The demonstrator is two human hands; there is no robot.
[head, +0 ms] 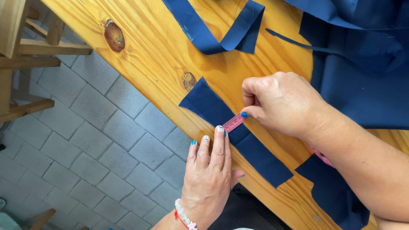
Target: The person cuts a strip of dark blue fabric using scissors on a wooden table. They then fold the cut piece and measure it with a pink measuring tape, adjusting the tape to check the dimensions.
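- Navy fabric strip (pixel 236 138) lies flat across the table's (pixel 157 55) near edge; likely light, limp, best pinned flat
- Left hand (pixel 211 170), fingers extended, presses pink measuring tape (pixel 234 122)
- Right hand (pixel 281 102) pinches tape

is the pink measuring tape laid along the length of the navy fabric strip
No, the pink measuring tape lies across the width of the navy fabric strip, pinched by the right hand and pressed down by the left hand.

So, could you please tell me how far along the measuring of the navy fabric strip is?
Done: navy fabric strip lies flat on the wooden table. In hand: both hands stretch a pink measuring tape across it, left hand pinning, right hand pinching. Left: no mark visible.
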